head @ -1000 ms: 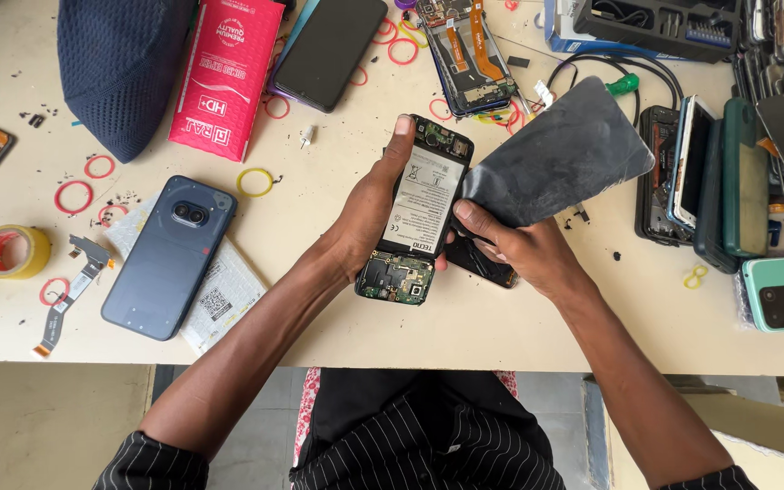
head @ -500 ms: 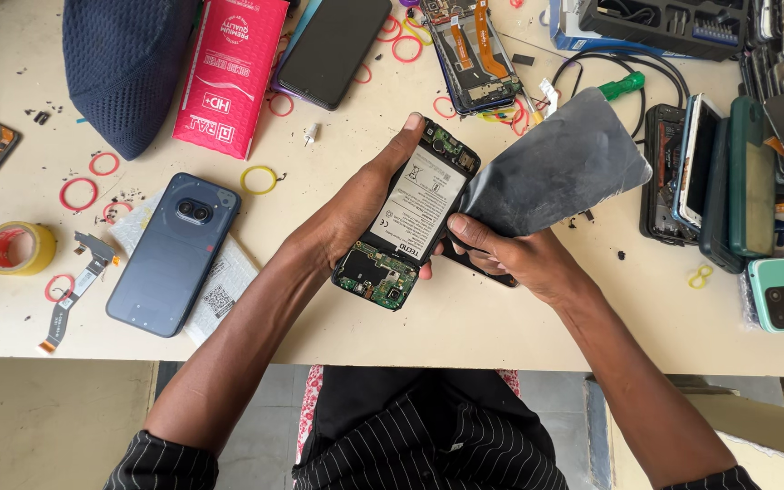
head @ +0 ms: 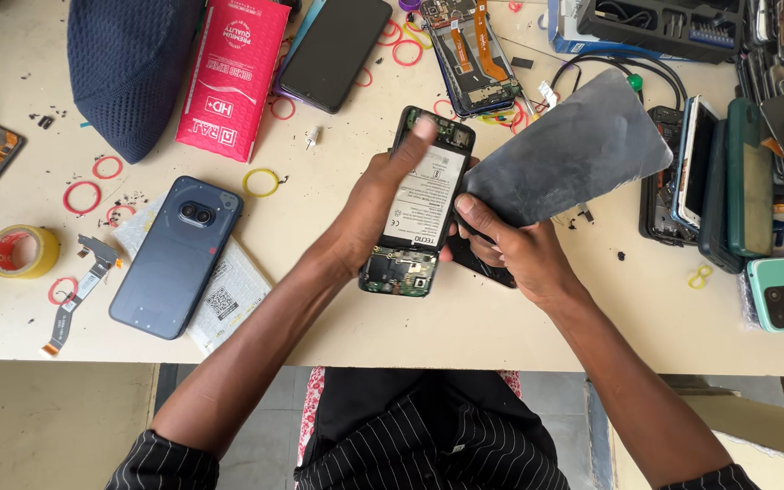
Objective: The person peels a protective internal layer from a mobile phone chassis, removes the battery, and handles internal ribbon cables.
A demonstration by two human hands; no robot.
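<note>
Above the near middle of the pale workbench [head: 501, 327], an opened phone [head: 417, 204] — its back removed, battery and circuit board exposed — is being held by the left hand [head: 376, 207], the fingers clamped around its left edge and the thumb stretched up toward its far end. Just to the right, a grey back cover [head: 566, 150] is being gripped by the right hand [head: 512, 249], the fingers closed on its near edge so that the panel is being tilted up and away to the right; a dark flat piece under that hand cannot be made out. On the left of the bench, a blue-grey phone [head: 176, 257] is lying face down near a roll of yellow tape [head: 22, 251] — a red packet [head: 233, 74] and a dark knitted cap [head: 129, 68] are lying farther back. At the far right, several more phones [head: 737, 181] are being kept stacked together.
</note>
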